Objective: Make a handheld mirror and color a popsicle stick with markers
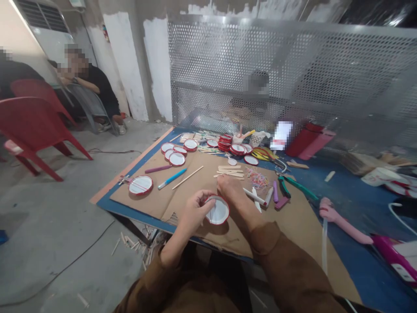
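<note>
My left hand (197, 211) is closed on a round white disc with a red rim (219, 211), tilted above the cardboard, its thumb lying across the white face. Just beyond the disc is my right hand (228, 186), fingers curled in beside several flat wooden craft sticks (232, 168). What those fingers pinch, if anything, is hidden. To the left lies a similar disc (140, 185) with lines across its face and a stick-like neck, like a miniature banjo. Between it and my hands are a blue pen (172, 178) and a thin wooden stick (188, 177).
More red-rimmed discs (177, 159) lie at the back. Right of my hands are colourful rubber bands (258, 178), a white marker (256, 197), green-handled pliers (298, 187) and a pink glue gun (345, 221). A perforated metal screen (208, 65) stands behind the table.
</note>
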Action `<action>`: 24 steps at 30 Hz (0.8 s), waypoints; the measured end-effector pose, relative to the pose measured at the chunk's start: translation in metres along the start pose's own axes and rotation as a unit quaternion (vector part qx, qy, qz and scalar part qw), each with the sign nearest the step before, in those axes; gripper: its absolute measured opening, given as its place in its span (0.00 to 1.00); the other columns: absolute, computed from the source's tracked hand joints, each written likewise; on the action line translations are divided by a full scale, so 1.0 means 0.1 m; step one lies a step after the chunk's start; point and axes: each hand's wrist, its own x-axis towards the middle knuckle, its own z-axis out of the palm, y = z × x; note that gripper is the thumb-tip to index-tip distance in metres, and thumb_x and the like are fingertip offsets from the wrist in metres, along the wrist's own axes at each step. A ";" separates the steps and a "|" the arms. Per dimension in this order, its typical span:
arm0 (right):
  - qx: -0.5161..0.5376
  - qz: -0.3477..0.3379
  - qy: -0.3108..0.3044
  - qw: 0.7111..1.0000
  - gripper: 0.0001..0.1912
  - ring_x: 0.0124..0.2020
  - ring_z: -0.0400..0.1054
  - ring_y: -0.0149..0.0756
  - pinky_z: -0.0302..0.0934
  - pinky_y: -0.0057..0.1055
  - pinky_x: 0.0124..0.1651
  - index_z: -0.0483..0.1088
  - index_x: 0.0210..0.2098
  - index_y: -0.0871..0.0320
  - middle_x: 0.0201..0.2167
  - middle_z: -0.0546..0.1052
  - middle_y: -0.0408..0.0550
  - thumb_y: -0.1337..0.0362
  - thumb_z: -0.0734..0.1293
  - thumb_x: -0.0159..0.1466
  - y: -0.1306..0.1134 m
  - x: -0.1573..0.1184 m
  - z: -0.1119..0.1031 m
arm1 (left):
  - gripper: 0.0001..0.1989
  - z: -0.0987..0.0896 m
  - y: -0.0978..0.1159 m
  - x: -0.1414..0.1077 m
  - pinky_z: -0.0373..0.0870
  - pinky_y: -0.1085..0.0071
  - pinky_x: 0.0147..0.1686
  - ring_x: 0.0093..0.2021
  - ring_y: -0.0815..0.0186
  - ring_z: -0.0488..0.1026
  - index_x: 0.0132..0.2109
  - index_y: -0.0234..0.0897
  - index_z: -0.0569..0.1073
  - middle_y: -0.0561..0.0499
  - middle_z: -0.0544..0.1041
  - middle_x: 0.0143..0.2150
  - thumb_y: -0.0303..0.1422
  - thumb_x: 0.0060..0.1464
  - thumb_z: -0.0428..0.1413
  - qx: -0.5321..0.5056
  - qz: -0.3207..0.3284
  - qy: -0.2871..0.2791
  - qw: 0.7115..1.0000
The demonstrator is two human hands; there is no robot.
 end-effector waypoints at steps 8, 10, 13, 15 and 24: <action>0.428 0.041 0.007 0.903 0.17 0.20 0.59 0.27 0.52 0.24 0.23 0.69 0.34 0.59 0.21 0.68 0.39 0.52 0.59 0.63 0.08 -0.37 -0.21 | 0.12 0.00 0.00 -0.01 0.62 0.76 0.26 0.26 0.71 0.67 0.36 0.34 0.74 0.57 0.72 0.25 0.39 0.48 0.61 -0.001 0.013 0.011 1.000; 0.501 0.038 -0.020 0.864 0.19 0.19 0.55 0.26 0.49 0.23 0.22 0.68 0.33 0.59 0.20 0.65 0.37 0.48 0.62 0.59 0.04 -0.50 -0.24 | 0.17 -0.01 0.02 -0.01 0.62 0.76 0.25 0.24 0.72 0.66 0.43 0.33 0.75 0.58 0.71 0.24 0.38 0.47 0.62 -0.025 -0.004 -0.007 1.000; 0.570 0.036 -0.058 0.819 0.19 0.19 0.54 0.25 0.47 0.22 0.21 0.69 0.30 0.59 0.19 0.65 0.37 0.47 0.67 0.55 -0.02 -0.61 -0.23 | 0.22 -0.02 0.03 -0.01 0.63 0.75 0.27 0.26 0.70 0.69 0.48 0.33 0.76 0.55 0.76 0.27 0.38 0.46 0.63 -0.039 -0.021 -0.033 0.998; 0.595 0.036 -0.076 0.800 0.19 0.20 0.54 0.24 0.46 0.22 0.21 0.70 0.30 0.59 0.20 0.65 0.38 0.47 0.69 0.54 -0.05 -0.64 -0.21 | 0.18 -0.02 0.02 -0.01 0.65 0.74 0.29 0.29 0.68 0.71 0.42 0.33 0.79 0.52 0.79 0.30 0.39 0.45 0.64 -0.031 -0.023 -0.031 0.999; 0.639 0.062 -0.057 0.764 0.15 0.21 0.55 0.25 0.48 0.23 0.23 0.70 0.27 0.58 0.20 0.67 0.37 0.52 0.72 0.54 0.02 -0.69 -0.04 | 0.15 -0.04 -0.02 -0.02 0.61 0.76 0.26 0.25 0.71 0.67 0.33 0.34 0.77 0.55 0.75 0.26 0.42 0.43 0.64 -0.016 -0.031 -0.028 0.999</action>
